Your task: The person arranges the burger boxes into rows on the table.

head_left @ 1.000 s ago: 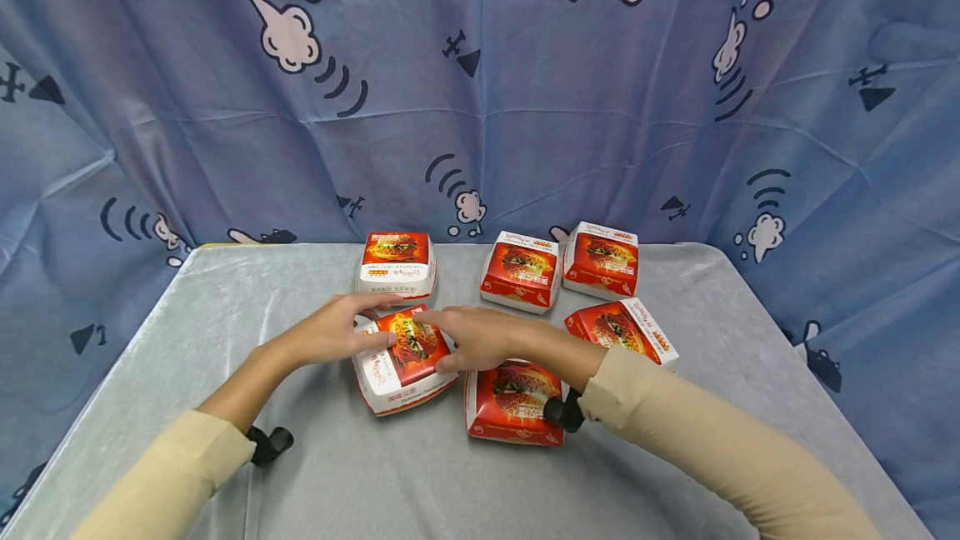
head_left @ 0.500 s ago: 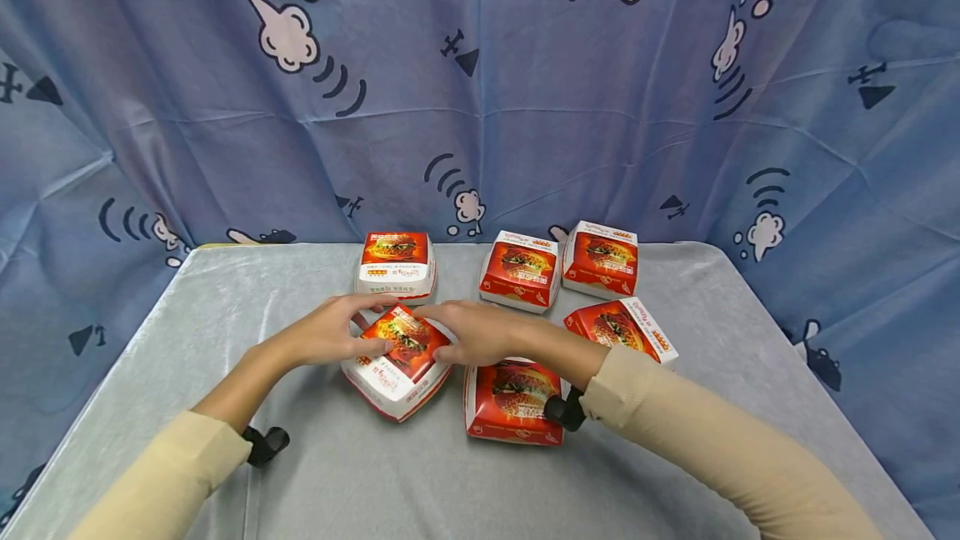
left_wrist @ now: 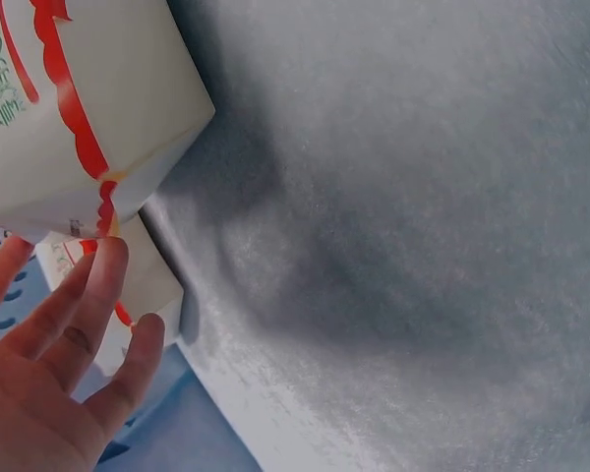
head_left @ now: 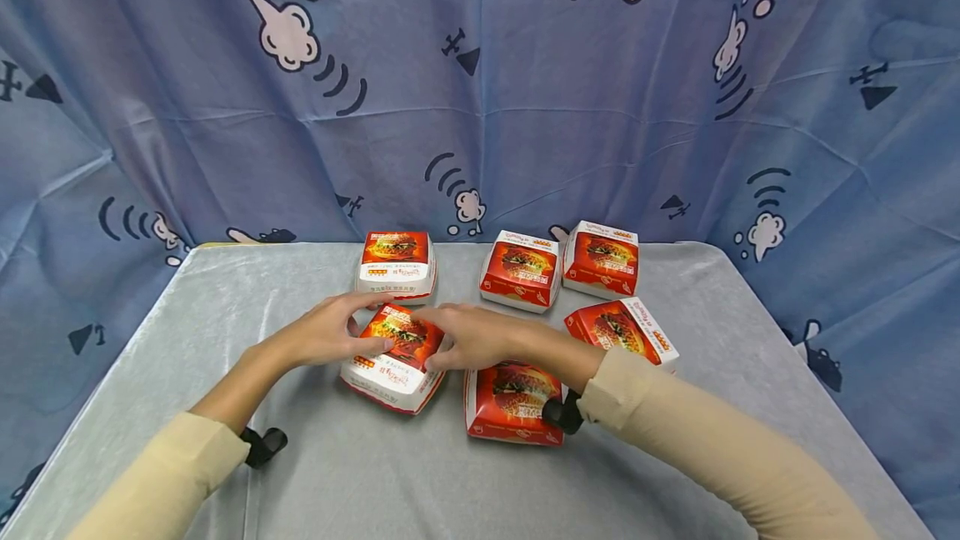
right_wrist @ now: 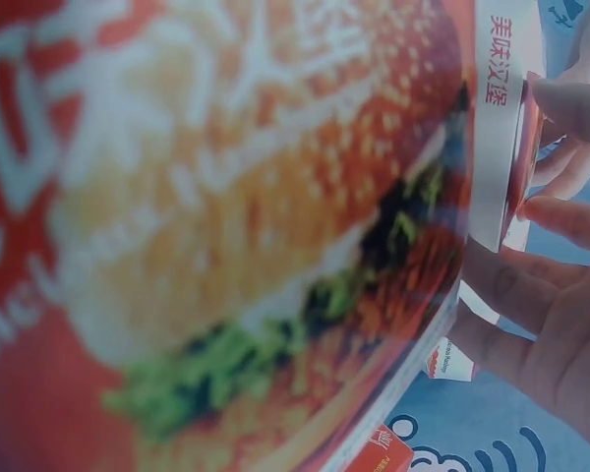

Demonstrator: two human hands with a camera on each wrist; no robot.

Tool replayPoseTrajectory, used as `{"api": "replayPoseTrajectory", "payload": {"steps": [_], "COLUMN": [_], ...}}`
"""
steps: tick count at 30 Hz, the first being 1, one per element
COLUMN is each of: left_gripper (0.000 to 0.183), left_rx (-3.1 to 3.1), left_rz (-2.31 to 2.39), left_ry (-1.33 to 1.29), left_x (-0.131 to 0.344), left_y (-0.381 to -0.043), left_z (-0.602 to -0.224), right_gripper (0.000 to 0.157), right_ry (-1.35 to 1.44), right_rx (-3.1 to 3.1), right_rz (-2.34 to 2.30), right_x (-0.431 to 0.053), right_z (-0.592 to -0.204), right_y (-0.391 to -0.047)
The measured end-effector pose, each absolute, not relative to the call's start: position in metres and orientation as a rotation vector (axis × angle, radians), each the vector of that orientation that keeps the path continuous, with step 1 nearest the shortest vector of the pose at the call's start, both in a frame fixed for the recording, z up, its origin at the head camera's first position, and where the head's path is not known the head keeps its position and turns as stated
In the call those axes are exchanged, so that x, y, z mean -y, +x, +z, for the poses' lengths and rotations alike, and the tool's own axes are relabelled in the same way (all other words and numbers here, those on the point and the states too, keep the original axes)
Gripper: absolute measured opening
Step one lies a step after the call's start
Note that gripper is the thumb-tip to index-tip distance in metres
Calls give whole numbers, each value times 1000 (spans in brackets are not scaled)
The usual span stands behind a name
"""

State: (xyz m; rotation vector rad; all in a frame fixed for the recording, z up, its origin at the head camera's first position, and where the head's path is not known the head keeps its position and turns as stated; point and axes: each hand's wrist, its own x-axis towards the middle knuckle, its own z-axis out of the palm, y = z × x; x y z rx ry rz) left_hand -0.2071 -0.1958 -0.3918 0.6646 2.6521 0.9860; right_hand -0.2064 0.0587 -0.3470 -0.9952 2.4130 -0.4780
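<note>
Turned box: the square red-and-white card burger box (head_left: 397, 361) sits left of centre, just in front of the back-left box; half a second ago it stood cornerwise, and now its white lettered strip faces the person almost squarely.
Other boxes: unmoved since then, left to right: the red-and-white card back-left box (head_left: 397, 273); the red card front box (head_left: 502, 407), under the right forearm; the red-topped, white-edged middle box (head_left: 517, 272); the similar back-right box (head_left: 600, 261); and the slanted red-and-white box (head_left: 624, 332), partly behind the forearm.
Left wrist view: shows white lower sides with a scalloped red band and green lettering on the burger box, which shows from the head as little more than a thin red edge.
Right wrist view: a blurred printed burger on a red lid fills most of it; past it, red characters run down a white side beside the fingertips.
Left hand: the left hand (head_left: 333, 330) grips the burger box's left side, thumb on the near top edge, fingers at the far side, slightly spread, a fingertip at a lower corner.
Right hand: the right hand (head_left: 472, 336) grips the right side, index finger along the top, thumb lower on the near side.
Table: grey cloth covers the table (head_left: 330, 473) beneath; whether the burger box rests fully on it I cannot tell.
</note>
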Motion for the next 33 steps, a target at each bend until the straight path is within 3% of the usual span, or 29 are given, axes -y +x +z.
{"api": "replayPoseTrajectory", "payload": {"steps": [25,33], "left_gripper": [48,49], "left_rx": [-2659,-2650], "left_rz": [1102,1116], "left_ry": [568,519], "left_x": [217,223], "left_y": [-211,-212], "left_z": [-394,-394], "right_gripper": [78,77], "right_ry": [-934,-958], "right_rx": [-2409,-2342], "right_rz": [-523,-573], "right_x": [-60,-60], "right_z": [-351,-352], "right_y": [-206,-208]}}
